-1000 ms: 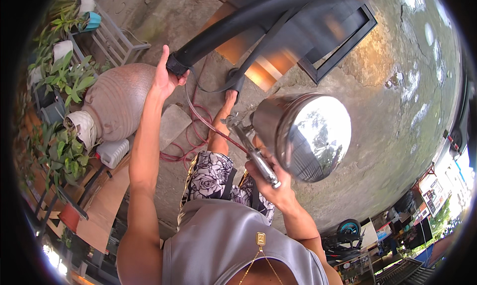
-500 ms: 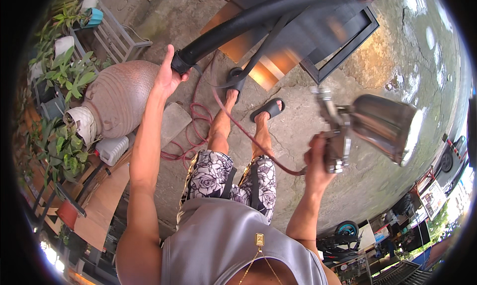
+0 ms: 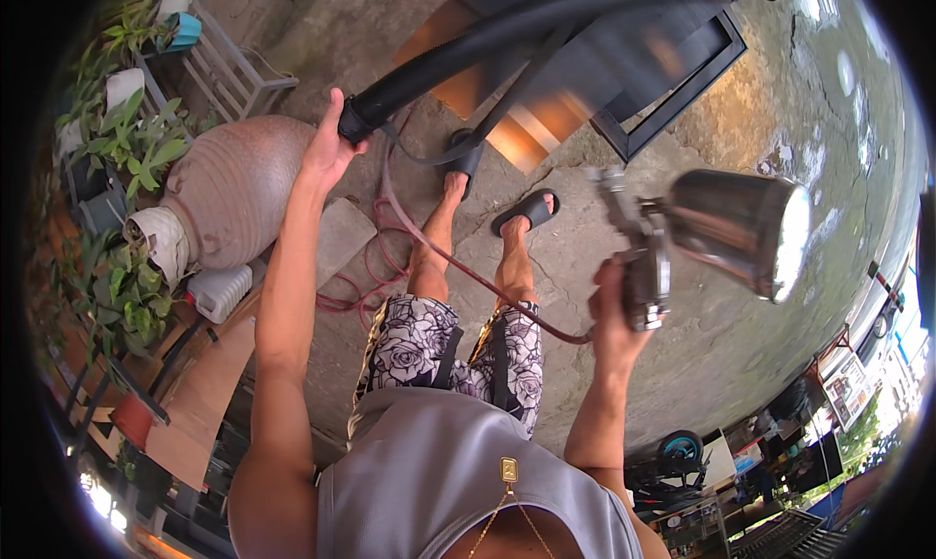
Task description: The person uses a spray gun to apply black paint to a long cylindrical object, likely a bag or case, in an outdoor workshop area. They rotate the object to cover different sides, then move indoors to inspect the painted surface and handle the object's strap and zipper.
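My left hand [image 3: 331, 152] is raised at the left and closed around the near end of a long black tube [image 3: 507, 38]. The tube reaches up and right across the top of the view, looking bowed. A narrow black strap [image 3: 429, 158] loops down beneath it. At the right, my right hand [image 3: 614, 320] grips a metal spray gun [image 3: 642, 262] by its handle. A shiny metal paint cup [image 3: 731, 230] juts from the gun's right side. From near the handle a reddish hose [image 3: 468, 274] runs left to coils on the ground.
Beyond my feet lie brown cardboard [image 3: 522, 135] and a black rectangular frame [image 3: 673, 91]. A big clay jar [image 3: 239, 189] rests on its side at the left, near a plastic jug [image 3: 219, 291] and potted plants [image 3: 136, 154]. A motorcycle wheel [image 3: 681, 448] shows lower right.
My right hand and the spray gun have shifted slightly left, with the cup swinging up and left. The strap's loop and the hose have moved a little. My left hand stays nearly still.
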{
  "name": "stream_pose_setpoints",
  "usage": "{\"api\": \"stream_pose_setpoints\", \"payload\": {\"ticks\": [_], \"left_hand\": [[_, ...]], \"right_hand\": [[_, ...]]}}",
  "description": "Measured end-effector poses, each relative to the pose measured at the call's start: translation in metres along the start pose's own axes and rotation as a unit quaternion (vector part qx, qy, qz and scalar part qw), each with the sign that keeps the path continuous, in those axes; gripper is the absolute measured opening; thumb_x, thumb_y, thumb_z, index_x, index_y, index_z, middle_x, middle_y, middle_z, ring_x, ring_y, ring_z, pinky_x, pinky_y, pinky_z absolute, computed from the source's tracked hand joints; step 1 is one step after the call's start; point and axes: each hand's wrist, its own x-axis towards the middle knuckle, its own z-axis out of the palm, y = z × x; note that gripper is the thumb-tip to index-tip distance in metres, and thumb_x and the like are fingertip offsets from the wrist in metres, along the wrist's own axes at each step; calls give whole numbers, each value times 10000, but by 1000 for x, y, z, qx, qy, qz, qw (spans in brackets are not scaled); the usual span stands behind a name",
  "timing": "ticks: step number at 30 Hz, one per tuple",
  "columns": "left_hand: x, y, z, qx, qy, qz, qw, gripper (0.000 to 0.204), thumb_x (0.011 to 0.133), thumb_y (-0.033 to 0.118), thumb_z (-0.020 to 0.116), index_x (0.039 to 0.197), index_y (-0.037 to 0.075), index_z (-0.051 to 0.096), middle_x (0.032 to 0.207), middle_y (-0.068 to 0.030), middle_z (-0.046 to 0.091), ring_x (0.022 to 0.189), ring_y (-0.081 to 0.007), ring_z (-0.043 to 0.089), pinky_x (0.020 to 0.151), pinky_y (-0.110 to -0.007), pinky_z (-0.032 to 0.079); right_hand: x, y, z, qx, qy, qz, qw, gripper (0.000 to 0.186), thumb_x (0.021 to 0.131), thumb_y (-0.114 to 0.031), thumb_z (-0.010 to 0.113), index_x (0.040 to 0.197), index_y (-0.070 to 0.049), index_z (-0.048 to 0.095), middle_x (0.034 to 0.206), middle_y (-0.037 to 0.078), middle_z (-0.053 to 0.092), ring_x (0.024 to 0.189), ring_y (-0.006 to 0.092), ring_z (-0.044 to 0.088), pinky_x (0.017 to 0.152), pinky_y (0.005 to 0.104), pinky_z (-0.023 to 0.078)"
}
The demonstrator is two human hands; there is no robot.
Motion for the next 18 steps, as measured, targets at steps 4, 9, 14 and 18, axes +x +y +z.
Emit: {"api": "stream_pose_setpoints", "payload": {"ticks": [4,9,14,18], "left_hand": [[2,-3,-5,-2,1,4,1000,544,847,602,516,958,70,552,830,-39,577,674,-122,520,512,-247,379],[4,-5,-7,9,-9,13,1000,561,836,611,524,955,63,560,826,-43,581,675,-126,528,519,-251,385],[1,-1,-2,2,-3,7,1000,564,834,608,529,949,58,573,835,-51,596,676,-130,536,524,-249,388],[-1,2,1,-2,13,9,1000,551,839,598,531,960,62,561,844,-54,599,682,-132,537,524,-252,388]], "right_hand": [[14,-9,-20,66,102,59,991,134,876,-116,614,981,-44,574,701,8,564,488,38,442,403,189,322],[-8,5,-5,17,6,11,1000,123,866,-119,627,951,-42,583,735,16,579,519,55,470,439,205,370],[-37,-15,34,-70,-231,-80,967,178,788,-44,690,941,-18,602,773,38,599,628,85,543,569,234,445],[-44,-1,38,-70,-219,-123,965,226,754,-68,726,932,-1,604,741,36,593,604,98,527,549,253,440]]}}
